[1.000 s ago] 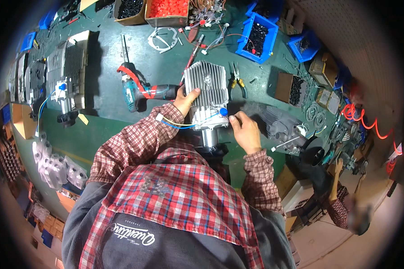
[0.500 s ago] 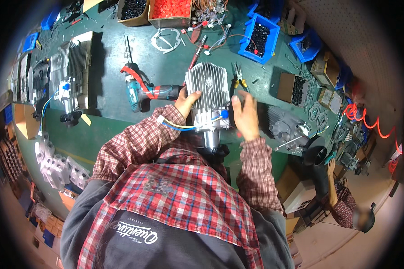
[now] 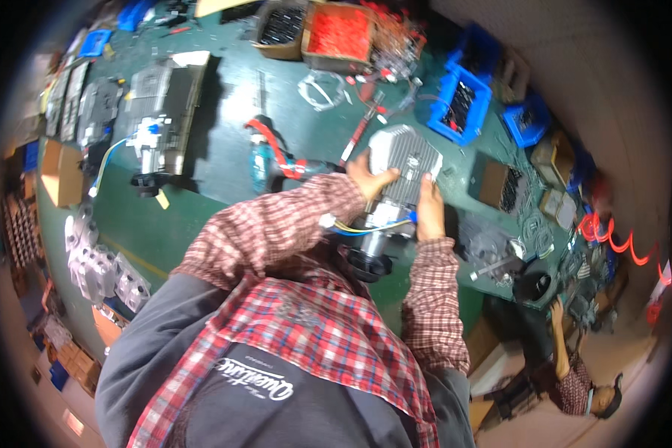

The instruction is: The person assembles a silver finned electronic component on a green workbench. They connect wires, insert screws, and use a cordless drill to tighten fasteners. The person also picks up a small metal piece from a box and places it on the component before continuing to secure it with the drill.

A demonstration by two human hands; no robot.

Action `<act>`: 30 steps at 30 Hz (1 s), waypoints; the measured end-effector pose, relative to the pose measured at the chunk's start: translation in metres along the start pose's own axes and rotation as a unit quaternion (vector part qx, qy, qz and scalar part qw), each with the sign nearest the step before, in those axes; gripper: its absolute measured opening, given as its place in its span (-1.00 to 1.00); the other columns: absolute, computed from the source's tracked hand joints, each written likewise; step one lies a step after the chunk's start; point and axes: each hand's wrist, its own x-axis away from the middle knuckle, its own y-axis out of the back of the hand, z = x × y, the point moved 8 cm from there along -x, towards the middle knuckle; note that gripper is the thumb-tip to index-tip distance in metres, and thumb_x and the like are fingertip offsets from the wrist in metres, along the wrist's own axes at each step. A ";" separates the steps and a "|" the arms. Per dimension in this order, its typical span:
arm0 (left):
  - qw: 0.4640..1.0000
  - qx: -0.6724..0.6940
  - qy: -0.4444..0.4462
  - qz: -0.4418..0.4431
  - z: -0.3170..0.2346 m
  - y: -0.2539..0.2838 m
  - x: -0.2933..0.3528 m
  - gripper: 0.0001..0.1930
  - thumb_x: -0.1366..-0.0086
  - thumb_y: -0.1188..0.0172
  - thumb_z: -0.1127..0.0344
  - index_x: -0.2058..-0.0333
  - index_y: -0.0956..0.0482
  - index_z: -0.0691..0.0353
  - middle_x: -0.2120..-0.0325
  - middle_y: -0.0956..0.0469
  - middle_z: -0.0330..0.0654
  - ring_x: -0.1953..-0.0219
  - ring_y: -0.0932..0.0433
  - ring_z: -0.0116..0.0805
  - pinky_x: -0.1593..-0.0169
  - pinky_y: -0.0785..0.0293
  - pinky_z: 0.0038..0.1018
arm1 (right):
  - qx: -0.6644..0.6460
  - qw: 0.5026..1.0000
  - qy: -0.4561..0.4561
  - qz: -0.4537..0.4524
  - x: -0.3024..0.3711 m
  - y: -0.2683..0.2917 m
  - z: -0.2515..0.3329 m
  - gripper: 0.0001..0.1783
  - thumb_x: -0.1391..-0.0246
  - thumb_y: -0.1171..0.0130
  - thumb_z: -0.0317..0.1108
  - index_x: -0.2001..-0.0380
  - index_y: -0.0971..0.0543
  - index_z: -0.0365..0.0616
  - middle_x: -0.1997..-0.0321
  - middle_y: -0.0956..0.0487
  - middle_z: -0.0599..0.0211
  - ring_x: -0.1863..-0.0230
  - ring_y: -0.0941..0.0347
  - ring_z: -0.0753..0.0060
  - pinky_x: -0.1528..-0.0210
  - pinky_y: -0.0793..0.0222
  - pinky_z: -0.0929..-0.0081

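A silver finned metal motor housing (image 3: 408, 158) is between my hands in front of me, tilted with its finned end up and to the right. My left hand (image 3: 369, 179) is closed on its left edge, thumb over the fins. Against the right edge, my right hand (image 3: 430, 214) grips too, fingers partly hidden behind. Yellow and blue wires (image 3: 358, 230) with a white plug come off the lower part, above a black round end piece (image 3: 369, 265). A teal cordless drill (image 3: 261, 163) with a red strap lies to the left.
Another finned housing (image 3: 153, 97) rests on the green table at left. Boxes of red parts (image 3: 339, 34) and black parts (image 3: 282, 26) stand at the back. Blue bins (image 3: 459, 106) are at back right. A grey motor unit (image 3: 489, 246) and a co-worker (image 3: 575, 381) are at right.
My right hand, apart from the housing before, is now against its right side. The housing has tilted, its finned end leaning right. The whole view has shifted, with the table items further right.
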 end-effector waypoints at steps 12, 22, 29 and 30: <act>0.959 -0.267 0.075 0.065 -0.031 0.015 0.006 0.00 -0.05 -0.17 -0.32 -0.26 -0.16 0.37 -0.14 -0.28 0.34 -0.21 -0.27 0.19 -0.28 -0.15 -0.17 | 0.076 0.995 -0.054 0.022 -0.035 0.027 -0.034 -0.14 -0.27 0.19 0.23 -0.29 -0.15 -0.38 -0.37 -0.18 -0.01 -0.36 -0.09 0.14 -0.35 0.03 0.30; 0.985 0.072 0.109 0.109 -0.110 0.215 0.116 -0.57 -0.33 -0.10 0.23 -0.13 -0.38 0.21 0.10 -0.56 -0.20 0.21 -0.54 -0.43 0.14 -0.49 -0.47 | 0.089 0.994 -0.043 -0.054 -0.033 0.041 -0.013 -0.17 -0.22 0.24 0.34 -0.12 -0.26 -0.29 -0.06 -0.21 0.18 -0.04 -0.15 0.27 -0.05 -0.08 0.34; 0.974 0.175 -0.072 -0.126 -0.191 0.381 0.220 -0.58 -0.34 -0.05 0.30 -0.12 -0.33 0.36 0.10 -0.52 0.00 0.21 -0.59 -0.25 0.15 -0.51 -0.47 | 0.268 0.954 0.085 -0.102 -0.040 0.054 0.024 -0.14 -0.25 0.29 0.29 0.00 -0.42 -0.47 0.00 -0.50 -0.16 -0.04 -0.39 -0.08 -0.09 -0.23 0.24; 0.966 0.169 -0.102 -0.165 -0.199 0.409 0.230 -0.57 -0.32 -0.09 0.30 -0.12 -0.34 0.35 0.12 -0.52 -0.01 0.24 -0.61 -0.24 0.18 -0.53 -0.46 | 0.294 0.946 0.080 -0.107 -0.045 0.066 0.021 -0.16 -0.26 0.28 0.27 0.01 -0.43 -0.46 0.01 -0.50 -0.15 -0.02 -0.39 -0.11 -0.07 -0.24 0.23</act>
